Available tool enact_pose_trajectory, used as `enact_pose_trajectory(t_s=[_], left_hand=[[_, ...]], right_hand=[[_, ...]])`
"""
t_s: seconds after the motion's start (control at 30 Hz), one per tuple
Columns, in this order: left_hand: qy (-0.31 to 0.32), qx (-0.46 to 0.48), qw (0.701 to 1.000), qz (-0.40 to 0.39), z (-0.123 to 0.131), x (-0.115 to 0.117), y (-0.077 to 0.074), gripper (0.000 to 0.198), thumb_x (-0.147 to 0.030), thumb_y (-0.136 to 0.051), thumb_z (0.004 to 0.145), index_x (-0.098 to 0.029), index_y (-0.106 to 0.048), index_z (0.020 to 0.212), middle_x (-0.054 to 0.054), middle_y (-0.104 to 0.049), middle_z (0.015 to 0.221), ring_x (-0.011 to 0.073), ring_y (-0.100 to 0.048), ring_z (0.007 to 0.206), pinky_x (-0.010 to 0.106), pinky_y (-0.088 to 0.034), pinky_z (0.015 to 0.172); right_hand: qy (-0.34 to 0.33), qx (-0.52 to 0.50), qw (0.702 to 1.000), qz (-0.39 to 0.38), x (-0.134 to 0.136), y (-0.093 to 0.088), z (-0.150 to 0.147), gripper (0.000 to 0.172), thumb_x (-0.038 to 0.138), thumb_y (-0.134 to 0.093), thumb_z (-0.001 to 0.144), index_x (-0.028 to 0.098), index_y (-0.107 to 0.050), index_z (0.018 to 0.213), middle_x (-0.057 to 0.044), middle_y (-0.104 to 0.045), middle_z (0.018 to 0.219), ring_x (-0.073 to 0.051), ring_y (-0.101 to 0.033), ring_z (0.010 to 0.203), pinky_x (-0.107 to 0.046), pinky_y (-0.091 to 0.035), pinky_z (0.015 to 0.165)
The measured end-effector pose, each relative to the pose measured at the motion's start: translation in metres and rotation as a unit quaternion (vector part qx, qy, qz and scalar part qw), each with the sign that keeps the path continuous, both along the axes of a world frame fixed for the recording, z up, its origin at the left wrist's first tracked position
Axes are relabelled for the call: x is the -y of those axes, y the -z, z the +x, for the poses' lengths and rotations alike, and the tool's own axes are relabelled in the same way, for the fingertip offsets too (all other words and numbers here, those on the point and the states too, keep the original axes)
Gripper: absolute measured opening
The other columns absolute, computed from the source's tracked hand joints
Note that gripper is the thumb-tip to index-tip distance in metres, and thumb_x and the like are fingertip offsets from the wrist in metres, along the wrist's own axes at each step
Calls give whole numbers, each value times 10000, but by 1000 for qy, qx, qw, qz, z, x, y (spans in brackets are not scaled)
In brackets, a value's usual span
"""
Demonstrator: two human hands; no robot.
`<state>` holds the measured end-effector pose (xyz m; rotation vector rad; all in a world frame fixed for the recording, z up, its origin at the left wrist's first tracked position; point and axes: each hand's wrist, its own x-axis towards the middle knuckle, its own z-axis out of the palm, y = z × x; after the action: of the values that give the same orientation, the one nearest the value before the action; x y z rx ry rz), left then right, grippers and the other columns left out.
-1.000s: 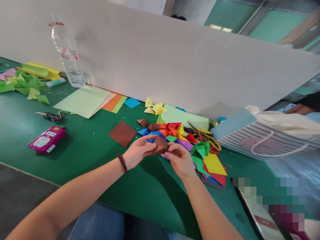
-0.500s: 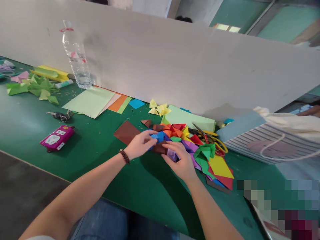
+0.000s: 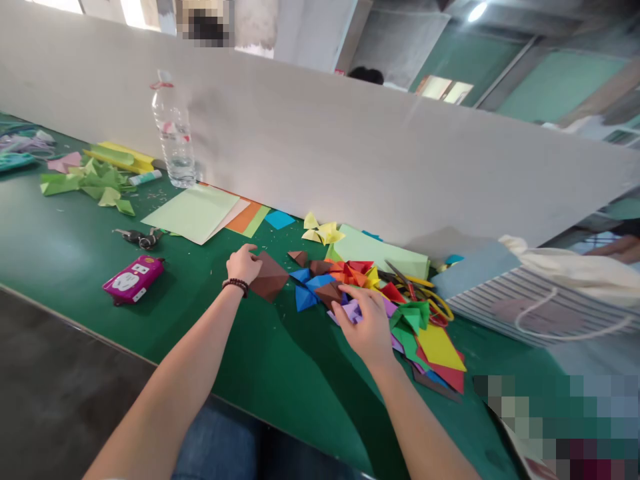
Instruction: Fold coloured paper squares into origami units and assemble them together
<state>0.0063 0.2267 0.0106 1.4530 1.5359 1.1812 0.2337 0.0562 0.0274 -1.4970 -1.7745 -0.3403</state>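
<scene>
My left hand [image 3: 244,265], with a beaded bracelet at its wrist, has its fingers closed over the left edge of a brown paper square [image 3: 270,279]. My right hand [image 3: 367,323] is open, thumb and forefinger apart, at the right edge of a folded brown paper piece [image 3: 329,294]. That piece lies against folded blue paper pieces [image 3: 306,298]. Folded purple paper [image 3: 352,310] is partly under the right hand. Red and orange folded pieces [image 3: 353,271] lie behind it, and green folded pieces [image 3: 411,319] to its right. A small brown piece [image 3: 298,257] lies apart.
Scissors [image 3: 400,275] lie behind the pile; yellow and red sheets [image 3: 440,348] are to its right. A striped bag [image 3: 545,297] stands at right. At left are a magenta case [image 3: 134,280], keys [image 3: 140,237], pale green sheets [image 3: 193,212] and a water bottle [image 3: 175,143] by the white partition [image 3: 300,133].
My left hand has left the blue and brown folded pieces and moved left to the brown square. My right hand's fingers have spread beside the folded brown piece. The view has shifted slightly.
</scene>
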Motion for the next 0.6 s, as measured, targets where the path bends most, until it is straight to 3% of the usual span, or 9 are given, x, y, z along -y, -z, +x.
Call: enact_pose_trajectory(t_s=[0.07, 0.17, 0.27, 0.37, 0.5, 0.6], left_hand=[[-7, 53, 999, 8, 0, -3, -2, 265, -140, -686, 654, -197, -693, 913, 53, -711, 794, 243, -650, 887, 367, -488, 837], [-43, 137, 989, 38, -3, -6, -6, 232, -228, -602, 765, -173, -687, 974, 75, -711, 961, 189, -660, 889, 296, -509, 793], [-84, 204, 974, 54, -7, -8, -9, 236, -242, -582, 778, -137, -683, 964, 96, -706, 962, 190, -663, 882, 290, -520, 771], [-117, 253, 958, 62, -11, -9, -10, 217, -232, -584, 771, -127, -675, 938, 99, -699, 938, 185, -658, 857, 286, -523, 749], [-130, 302, 942, 64, -11, -6, -13, 241, -300, -613, 770, -149, -652, 954, 86, -673, 957, 170, -637, 866, 266, -509, 729], [-74, 337, 937, 51, -3, 2, -20, 285, -369, -668, 731, -158, -638, 921, 61, -658, 911, 141, -621, 807, 237, -490, 686]], right_hand=[[17, 32, 998, -42, -17, -10, -9, 306, 370, -570, 863, 190, -608, 1107, -103, -667, 986, -263, -531, 1019, -403, -433, 896], [71, 68, 985, -142, -55, -20, -29, 298, 376, -547, 869, 214, -608, 1113, -90, -674, 1006, -268, -504, 1088, -394, -379, 913], [92, 70, 981, -155, -93, -17, -46, 256, 349, -548, 862, 205, -632, 1057, -95, -691, 902, -276, -531, 1018, -383, -366, 850], [97, 67, 982, -146, -113, -12, -51, 230, 324, -578, 835, 197, -659, 1009, -97, -696, 810, -276, -553, 941, -377, -362, 803], [115, 42, 989, -87, -99, -19, -35, 274, 286, -526, 860, 187, -648, 1084, -105, -703, 886, -287, -554, 982, -426, -361, 862], [131, 10, 991, -11, -67, -27, -19, 272, 265, -425, 913, 195, -650, 1048, -103, -690, 971, -275, -532, 1056, -458, -349, 939]])
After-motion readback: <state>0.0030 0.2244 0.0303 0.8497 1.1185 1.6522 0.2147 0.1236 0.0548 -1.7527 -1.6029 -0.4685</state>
